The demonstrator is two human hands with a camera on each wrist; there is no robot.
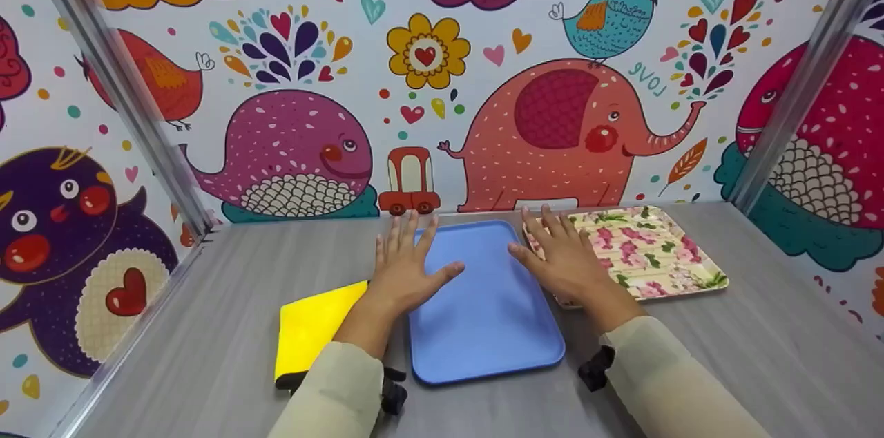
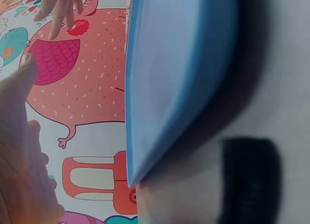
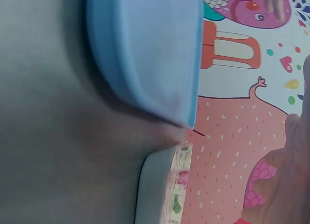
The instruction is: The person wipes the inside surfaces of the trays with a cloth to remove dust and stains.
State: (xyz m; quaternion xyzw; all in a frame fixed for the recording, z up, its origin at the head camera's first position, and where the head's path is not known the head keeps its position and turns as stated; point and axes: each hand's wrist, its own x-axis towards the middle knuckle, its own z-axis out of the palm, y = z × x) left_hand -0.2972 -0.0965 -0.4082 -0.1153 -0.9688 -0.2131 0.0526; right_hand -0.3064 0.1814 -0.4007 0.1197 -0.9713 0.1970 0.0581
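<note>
The blue tray (image 1: pixel 483 310) lies flat on the counter (image 1: pixel 228 327), its long sides running away from me, and nothing stands on it. My left grip (image 1: pixel 402 272) is spread wide above the tray's left edge, thumb reaching in over it; my right grip (image 1: pixel 568 264) is spread just as wide at its right edge. Neither holds anything, and from the wrists both look raised clear of the tray.

To the right of the tray, just beside it, is the flowered tray (image 1: pixel 656 251), partly under my right grip. To the left of the tray is a flat yellow thing (image 1: pixel 314 327), which my left forearm partly covers; I cannot tell whether it is cloth.

I judge this step as squaring up to the tray without touching it. Handling it would call for lowering both grips and curling fingers around its opposite rims.
</note>
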